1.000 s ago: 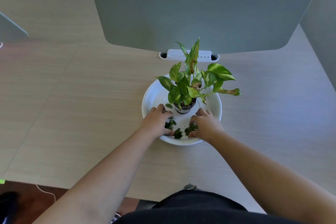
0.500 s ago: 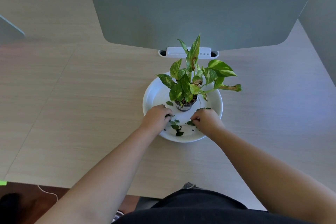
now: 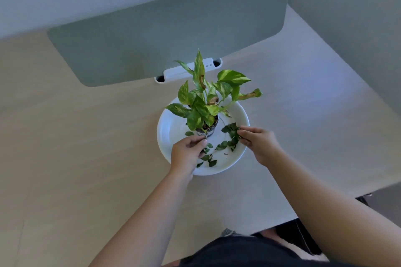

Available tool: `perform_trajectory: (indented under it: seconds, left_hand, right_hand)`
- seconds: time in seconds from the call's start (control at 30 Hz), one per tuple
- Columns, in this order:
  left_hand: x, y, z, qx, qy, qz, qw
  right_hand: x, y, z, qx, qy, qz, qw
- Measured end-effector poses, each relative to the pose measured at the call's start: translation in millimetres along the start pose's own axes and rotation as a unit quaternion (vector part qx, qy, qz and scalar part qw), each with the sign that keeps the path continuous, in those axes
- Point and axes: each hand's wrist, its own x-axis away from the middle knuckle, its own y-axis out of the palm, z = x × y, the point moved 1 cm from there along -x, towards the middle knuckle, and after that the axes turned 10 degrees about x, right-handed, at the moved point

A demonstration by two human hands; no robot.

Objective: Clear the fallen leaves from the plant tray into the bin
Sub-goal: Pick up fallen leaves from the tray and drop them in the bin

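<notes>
Head view: my left hand (image 3: 188, 152) hovers over the near-left part of the white plant tray (image 3: 171, 128), fingers curled with the tips pinched together close to the small pot (image 3: 208, 129); I cannot tell whether a leaf is caught between them. My right hand (image 3: 258, 144) pinches a cluster of dark fallen leaves (image 3: 232, 134) at the tray's right side. More loose leaves (image 3: 208, 158) lie scattered on the tray floor between my hands. The potted plant (image 3: 206, 102) stands upright in the tray on the pale wooden desk (image 3: 86, 158), in front of a grey-green divider panel (image 3: 165, 32).
</notes>
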Motion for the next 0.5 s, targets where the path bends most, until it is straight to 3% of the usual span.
perform_trajectory:
  seconds: [0.27, 0.5]
  left_hand:
    - [30, 80, -12, 0.093, -0.126, -0.124, 0.980]
    - [72, 171, -36, 0.049, -0.168, -0.242, 0.954]
  right_hand:
    - [40, -60, 23, -0.195, 0.005, 0.067, 0.978]
    - [80, -149, 43, -0.286, -0.019, 0.144, 0.947]
